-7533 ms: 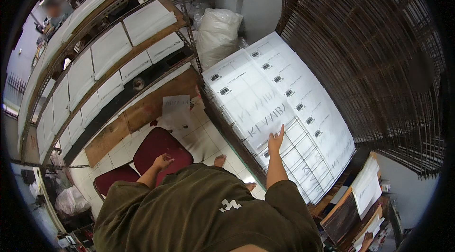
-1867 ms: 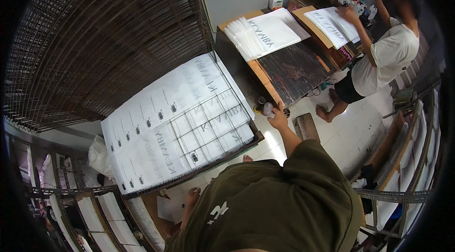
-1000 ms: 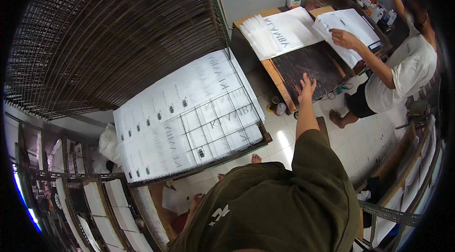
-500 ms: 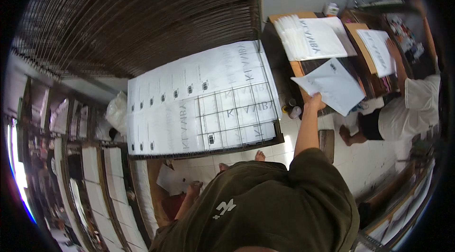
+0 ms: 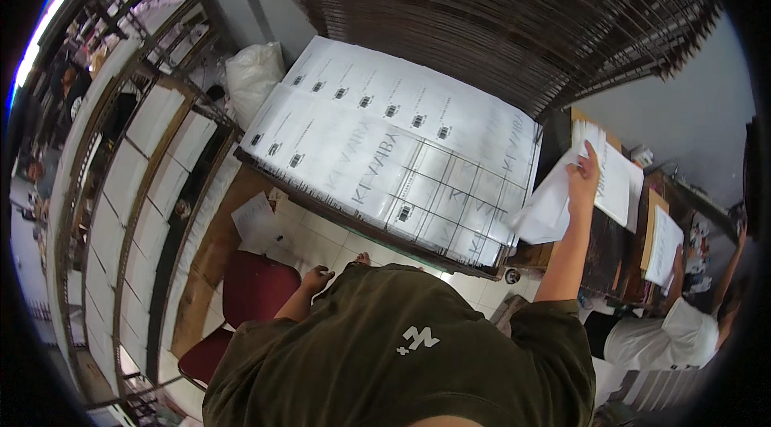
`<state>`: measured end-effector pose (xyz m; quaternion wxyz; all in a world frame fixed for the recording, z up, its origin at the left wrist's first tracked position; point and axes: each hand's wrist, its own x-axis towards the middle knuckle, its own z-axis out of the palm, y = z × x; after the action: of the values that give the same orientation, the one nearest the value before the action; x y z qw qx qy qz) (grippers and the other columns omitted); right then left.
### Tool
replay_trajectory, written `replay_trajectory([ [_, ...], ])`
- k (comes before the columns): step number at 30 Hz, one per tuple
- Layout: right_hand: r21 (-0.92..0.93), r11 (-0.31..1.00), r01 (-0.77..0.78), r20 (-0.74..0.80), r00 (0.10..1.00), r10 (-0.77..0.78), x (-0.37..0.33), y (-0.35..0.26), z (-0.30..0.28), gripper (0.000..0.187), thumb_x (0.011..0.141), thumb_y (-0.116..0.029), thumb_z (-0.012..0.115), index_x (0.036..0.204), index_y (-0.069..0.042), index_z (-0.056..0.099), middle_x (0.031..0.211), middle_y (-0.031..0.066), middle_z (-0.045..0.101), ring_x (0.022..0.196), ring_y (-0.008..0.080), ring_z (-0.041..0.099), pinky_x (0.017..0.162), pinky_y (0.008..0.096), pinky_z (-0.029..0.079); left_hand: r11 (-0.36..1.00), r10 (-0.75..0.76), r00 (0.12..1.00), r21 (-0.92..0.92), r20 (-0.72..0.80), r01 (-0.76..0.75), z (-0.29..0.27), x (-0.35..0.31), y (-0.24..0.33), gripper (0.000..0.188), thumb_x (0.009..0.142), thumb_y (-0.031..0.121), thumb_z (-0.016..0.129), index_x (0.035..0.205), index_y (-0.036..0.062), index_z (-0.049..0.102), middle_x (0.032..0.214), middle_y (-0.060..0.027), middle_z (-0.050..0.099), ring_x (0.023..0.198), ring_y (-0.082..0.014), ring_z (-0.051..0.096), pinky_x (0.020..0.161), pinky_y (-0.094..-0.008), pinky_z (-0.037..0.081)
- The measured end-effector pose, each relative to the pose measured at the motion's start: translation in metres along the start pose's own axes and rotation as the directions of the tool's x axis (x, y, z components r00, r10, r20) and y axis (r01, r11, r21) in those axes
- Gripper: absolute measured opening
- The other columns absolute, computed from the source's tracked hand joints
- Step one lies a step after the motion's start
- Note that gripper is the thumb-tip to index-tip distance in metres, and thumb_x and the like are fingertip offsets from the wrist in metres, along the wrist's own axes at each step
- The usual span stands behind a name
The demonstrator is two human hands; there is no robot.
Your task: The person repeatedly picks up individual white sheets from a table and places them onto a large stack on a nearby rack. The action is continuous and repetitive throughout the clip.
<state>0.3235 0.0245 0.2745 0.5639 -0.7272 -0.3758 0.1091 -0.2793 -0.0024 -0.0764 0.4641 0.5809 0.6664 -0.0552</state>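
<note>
the right hand (image 5: 581, 178) is raised out to the person's right, arm nearly straight, fingers closed on a white sheet (image 5: 554, 206) that it holds by the upper edge. the sheet hangs free of any surface, sagging down and to the left from the grip, so its loose lower corner points toward the big printed panel (image 5: 393, 146) on the frame just to the left. its long axis runs roughly from the fingers down toward that panel's right end.

behind the hand, touching or nearly touching the held sheet (i cannot tell which), lies a paper stack (image 5: 618, 182) on a dark wooden table (image 5: 602, 250). the stack sits to the right of and slightly above the grip; the panel sits to the left and lower. so the held sheet hangs between the two, nearer the stack at its top edge and nearer the panel at its bottom.

the left hand (image 5: 319, 276) is low by the person's side, well apart from the sheet, over the tiled floor near a red chair (image 5: 257, 290). it looks loosely curled and holds nothing that shows. the right hand is far the nearer to every paper here.

another person in a white shirt (image 5: 666, 339) works at the far end of the table, with a hand on a separate sheet.
</note>
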Motion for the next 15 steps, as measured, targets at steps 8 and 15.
replay_trajectory([
  [8,0.002,1.0,0.018,0.735,0.677,-0.014,-0.061,-0.115,0.162,0.052,0.07,0.009,0.048,0.12,-0.003,0.052,0.113,0.0107,0.055,0.079,0.013,0.056,0.069,0.022,0.044,0.982,-0.163,0.987,-0.097,0.013,0.163,-0.033,-0.003,-0.065,0.057,0.072,0.048,0.062,0.112,0.0081,0.057,0.108,-0.0186,0.059,0.101,-0.0298,0.057,0.085,-0.0381,0.045],
  [15,0.127,0.992,0.019,0.858,0.5,-0.119,-0.103,-0.196,0.244,0.066,0.064,0.012,0.041,0.128,-0.006,0.046,0.101,0.0035,0.059,0.065,0.0041,0.051,0.056,0.0181,0.043,0.993,-0.116,0.991,-0.026,-0.067,0.114,-0.039,0.034,-0.159,0.052,0.075,0.044,0.062,0.111,0.0082,0.057,0.101,-0.0155,0.062,0.094,-0.0272,0.06,0.081,-0.0368,0.047],
])
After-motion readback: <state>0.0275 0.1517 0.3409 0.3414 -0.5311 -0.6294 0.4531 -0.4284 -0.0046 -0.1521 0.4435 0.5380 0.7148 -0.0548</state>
